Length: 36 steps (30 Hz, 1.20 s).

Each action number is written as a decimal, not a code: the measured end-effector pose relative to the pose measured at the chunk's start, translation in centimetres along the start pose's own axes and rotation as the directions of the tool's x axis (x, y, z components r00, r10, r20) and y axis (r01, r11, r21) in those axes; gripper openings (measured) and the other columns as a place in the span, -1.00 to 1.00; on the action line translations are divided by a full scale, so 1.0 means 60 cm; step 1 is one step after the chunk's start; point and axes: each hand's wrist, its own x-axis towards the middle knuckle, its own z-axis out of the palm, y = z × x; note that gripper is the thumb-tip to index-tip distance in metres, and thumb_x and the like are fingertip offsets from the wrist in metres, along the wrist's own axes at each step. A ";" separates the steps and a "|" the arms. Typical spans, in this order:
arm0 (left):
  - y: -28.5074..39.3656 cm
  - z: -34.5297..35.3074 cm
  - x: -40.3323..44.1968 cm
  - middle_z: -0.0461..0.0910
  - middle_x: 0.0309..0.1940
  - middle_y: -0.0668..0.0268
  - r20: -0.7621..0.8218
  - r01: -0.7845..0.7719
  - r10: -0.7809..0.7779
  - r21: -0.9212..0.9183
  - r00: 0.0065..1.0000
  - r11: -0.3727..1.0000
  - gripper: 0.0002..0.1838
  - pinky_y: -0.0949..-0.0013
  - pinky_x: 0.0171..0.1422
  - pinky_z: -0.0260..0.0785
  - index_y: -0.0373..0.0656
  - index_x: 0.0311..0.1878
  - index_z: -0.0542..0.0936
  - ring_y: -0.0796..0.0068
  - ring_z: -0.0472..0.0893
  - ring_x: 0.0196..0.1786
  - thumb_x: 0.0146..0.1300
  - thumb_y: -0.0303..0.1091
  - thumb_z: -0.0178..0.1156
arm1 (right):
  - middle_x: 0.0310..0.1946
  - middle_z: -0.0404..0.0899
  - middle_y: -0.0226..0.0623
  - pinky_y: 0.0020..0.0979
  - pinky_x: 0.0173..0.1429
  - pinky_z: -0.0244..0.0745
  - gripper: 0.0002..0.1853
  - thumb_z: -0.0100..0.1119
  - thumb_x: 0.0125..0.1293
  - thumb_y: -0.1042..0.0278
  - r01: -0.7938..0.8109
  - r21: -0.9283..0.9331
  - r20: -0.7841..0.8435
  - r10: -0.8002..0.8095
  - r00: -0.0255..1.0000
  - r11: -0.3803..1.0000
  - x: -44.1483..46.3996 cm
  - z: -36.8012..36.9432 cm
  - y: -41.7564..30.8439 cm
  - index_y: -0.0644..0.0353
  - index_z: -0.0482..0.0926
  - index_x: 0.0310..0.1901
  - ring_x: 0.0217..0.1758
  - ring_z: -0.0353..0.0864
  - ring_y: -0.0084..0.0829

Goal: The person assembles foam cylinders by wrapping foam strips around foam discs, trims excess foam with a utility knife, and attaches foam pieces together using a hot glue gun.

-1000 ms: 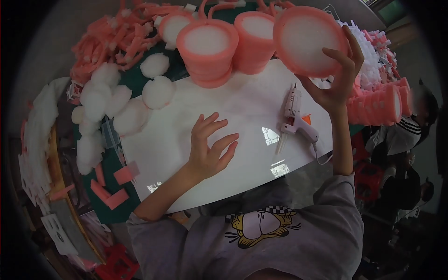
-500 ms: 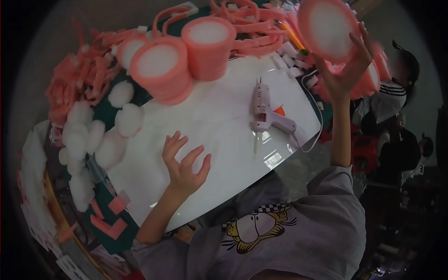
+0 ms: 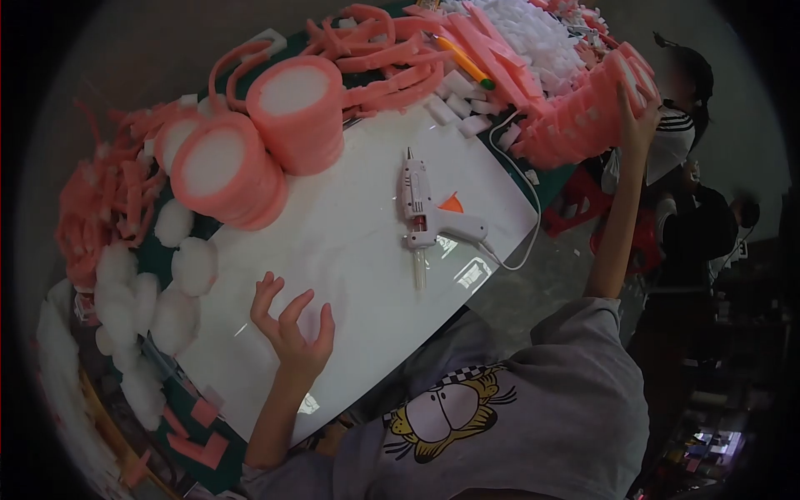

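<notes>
My right hand (image 3: 640,123) is at the right, its fingers around a pink-rimmed foam round (image 3: 640,83) with a white centre. That piece is at the outer end of a row of pink foam pieces (image 3: 562,129); whether it touches them I cannot tell. Over the white board (image 3: 350,250), my left hand (image 3: 293,333) is open with its fingers apart and nothing in them. A white hot glue gun (image 3: 421,204) with an orange trigger lies between the hands. Two stacks of pink foam rounds with white tops, a nearer one (image 3: 225,171) and a farther one (image 3: 296,112), stand at the board's far left.
White foam discs (image 3: 196,267) are piled along the left edge. Pink foam strips (image 3: 383,62) tangle at the back, near small white foam blocks (image 3: 458,104) and an orange marker (image 3: 464,60). The glue gun's cord (image 3: 533,225) curves past the board's right edge. Another person (image 3: 692,100) is beyond.
My right hand has taken the foam round from raised above the right side to the end of the pink row. My left hand stays open. The whole view has shifted.
</notes>
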 end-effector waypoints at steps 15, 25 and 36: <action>0.000 -0.003 0.000 0.13 0.16 0.05 0.033 0.062 -0.062 0.001 0.998 0.998 -0.55 -0.08 0.37 0.02 -0.16 -0.03 0.40 -0.06 0.16 0.30 -0.04 -0.61 0.24 | -0.07 0.51 -0.12 -0.50 -0.04 0.49 -0.34 0.46 0.00 0.08 -0.016 0.314 0.004 0.016 1.000 0.949 0.102 -0.049 0.048 0.38 0.45 0.03 -0.07 0.56 -0.43; -0.004 0.000 -0.004 0.15 0.16 0.04 0.044 0.095 -0.096 0.026 0.994 0.995 -0.59 -0.03 0.35 0.05 -0.19 -0.05 0.39 -0.02 0.17 0.30 -0.02 -0.60 0.22 | -0.11 0.54 -0.16 -0.48 -0.04 0.50 -0.42 0.49 -0.04 0.20 0.065 0.414 0.080 -0.107 0.991 0.908 0.121 -0.048 0.091 0.30 0.49 -0.01 -0.10 0.56 -0.45; -0.005 0.001 -0.002 0.17 0.16 0.05 0.040 0.149 -0.150 0.021 0.988 0.989 -0.61 -0.03 0.36 0.02 -0.20 -0.07 0.39 0.00 0.17 0.31 -0.01 -0.60 0.21 | -0.15 0.56 -0.28 -0.54 -0.13 0.47 -0.30 0.47 -0.05 -0.04 -0.078 0.301 -0.027 0.090 0.996 0.951 0.226 -0.027 0.163 0.25 0.46 0.05 -0.17 0.56 -0.53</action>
